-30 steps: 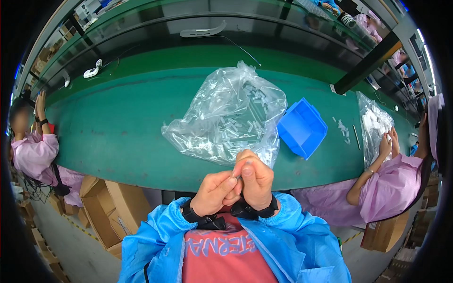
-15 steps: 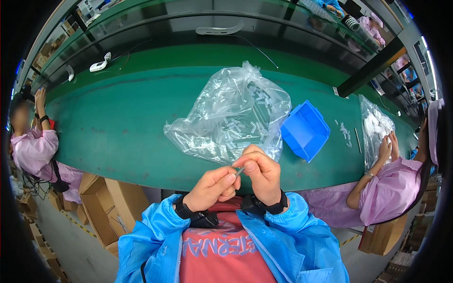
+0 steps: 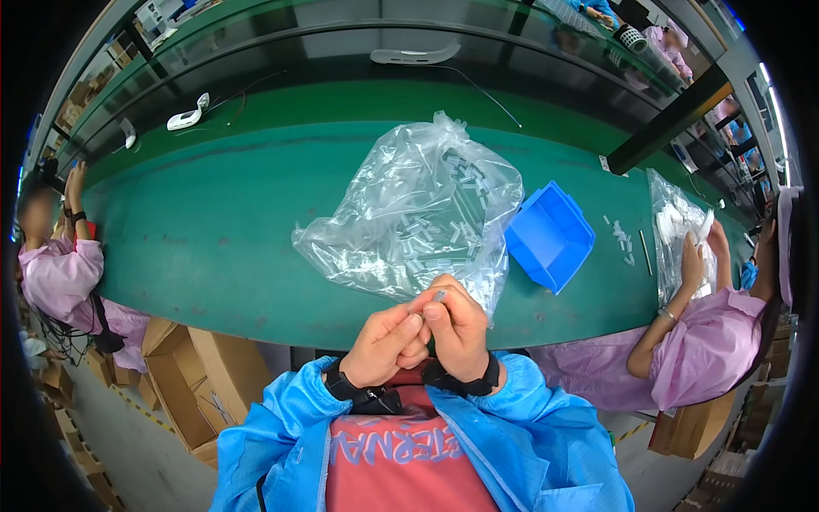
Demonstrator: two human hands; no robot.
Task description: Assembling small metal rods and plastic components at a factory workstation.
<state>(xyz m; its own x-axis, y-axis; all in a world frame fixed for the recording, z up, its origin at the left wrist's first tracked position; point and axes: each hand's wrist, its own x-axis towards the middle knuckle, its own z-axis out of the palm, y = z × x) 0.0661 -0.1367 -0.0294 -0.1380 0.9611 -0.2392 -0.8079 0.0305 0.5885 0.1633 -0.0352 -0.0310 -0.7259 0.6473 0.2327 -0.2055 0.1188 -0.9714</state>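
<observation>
Pinching one small greyish piece (image 3: pixel 439 296) in right hand (image 3: pixel 461 334) by the clear bag (image 3: pixel 358 243), left hand (image 3: pixel 384 346) curled right alongside — can't make out its grip — with lots of short tubes (image 3: pixel 416 229) left in there, plus loose bits (image 3: pixel 628 246) past the blue bin (image 3: pixel 542 246)

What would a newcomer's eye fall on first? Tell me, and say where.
Probably the bright blue bin, sitting askew on the green table, right of centre. Just left of it spreads a big, crumpled clear bag with small translucent pieces. Then, by the near edge, the left grip and right grip meet at a small greyish piece.
</observation>
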